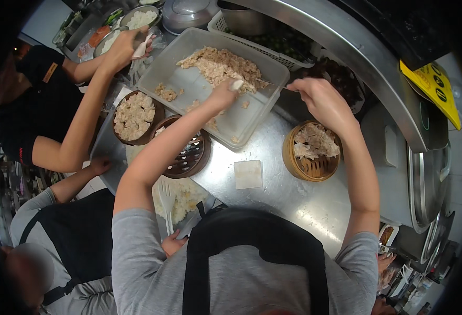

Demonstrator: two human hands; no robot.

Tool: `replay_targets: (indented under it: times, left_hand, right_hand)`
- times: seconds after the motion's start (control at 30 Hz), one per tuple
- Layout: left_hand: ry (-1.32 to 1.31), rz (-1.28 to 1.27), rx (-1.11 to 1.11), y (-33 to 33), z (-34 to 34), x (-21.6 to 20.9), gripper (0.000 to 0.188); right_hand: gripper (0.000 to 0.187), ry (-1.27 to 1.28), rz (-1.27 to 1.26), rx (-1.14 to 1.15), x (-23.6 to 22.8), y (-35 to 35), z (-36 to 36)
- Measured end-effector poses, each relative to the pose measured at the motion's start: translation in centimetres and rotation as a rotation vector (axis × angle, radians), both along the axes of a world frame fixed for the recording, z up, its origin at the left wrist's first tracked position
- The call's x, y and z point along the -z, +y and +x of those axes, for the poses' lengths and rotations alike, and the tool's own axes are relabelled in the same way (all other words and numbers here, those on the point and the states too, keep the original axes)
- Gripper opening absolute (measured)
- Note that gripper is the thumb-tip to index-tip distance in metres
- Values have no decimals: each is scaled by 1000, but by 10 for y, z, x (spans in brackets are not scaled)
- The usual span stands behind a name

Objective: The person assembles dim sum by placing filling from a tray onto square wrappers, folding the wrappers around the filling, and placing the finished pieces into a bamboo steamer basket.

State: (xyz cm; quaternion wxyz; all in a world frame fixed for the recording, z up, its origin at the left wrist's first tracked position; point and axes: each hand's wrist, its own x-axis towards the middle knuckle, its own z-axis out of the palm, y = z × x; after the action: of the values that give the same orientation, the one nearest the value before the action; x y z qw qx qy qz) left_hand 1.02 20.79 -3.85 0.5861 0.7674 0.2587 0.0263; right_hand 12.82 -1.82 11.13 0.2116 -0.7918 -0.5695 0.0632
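Note:
My left hand [224, 97] is closed on a small white dumpling wrapper [236, 84], held over a plastic tub [234, 135]. A mound of pale minced filling [220, 65] lies in the tub, with smaller bits scattered. My right hand [322, 102] grips a thin filling stick [274, 84] whose tip points toward the filling's edge, near the wrapper. Under my right forearm stands a bamboo steamer [288, 165] partly filled with dumplings [315, 140], bare slats showing at its near side. A square stack of white wrappers [248, 174] sits on the steel counter [223, 170].
Beside my left forearm are a steamer of dumplings [134, 116] and a darker slatted steamer [202, 157]. Rice with a white fork-shaped server [167, 199] lies nearer. A co-worker's hands [123, 50] hold something white at far left. A curved metal edge [367, 58] overhangs the right.

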Motion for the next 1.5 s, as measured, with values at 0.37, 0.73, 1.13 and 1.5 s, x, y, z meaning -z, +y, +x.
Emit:
replay_targets:
  times: [0.37, 0.73, 1.13, 1.5]
  left_hand:
    - [-58, 1018, 697, -19, 10, -9, 31]
    - [63, 1056, 549, -7, 29, -10, 28]
    - [16, 1237, 706, -26, 29, 18, 8]
    - [-82, 158, 242, 6, 20, -27, 30]
  right_hand:
    - [27, 136, 142, 194, -18, -110, -34]
    - [25, 184, 190, 283, -6, -140, -46]
    - [24, 251, 217, 300, 1, -148, -56]
    - [28, 501, 435, 342, 5, -163, -77]
